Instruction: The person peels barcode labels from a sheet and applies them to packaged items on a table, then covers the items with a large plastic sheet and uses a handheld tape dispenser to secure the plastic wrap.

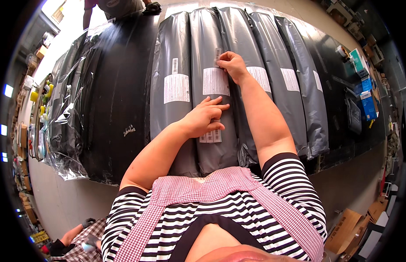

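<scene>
Several long grey plastic mailer bags lie side by side on a black table (120,109). My left hand (205,117) rests flat on the second grey bag (211,52), fingers spread, over a strip of small barcode stickers (211,137). My right hand (232,64) presses a small barcode sticker (217,55) onto that bag, just above its white shipping label (215,81). The neighbouring bags, such as the leftmost bag (174,52), carry white labels too.
Clear plastic wrapped bundles (70,113) lie at the table's left end. Blue and white boxes (366,94) sit at the right end. Another person (118,6) stands across the table, another sits at lower left (76,236). Cardboard boxes (347,227) stand on the floor, lower right.
</scene>
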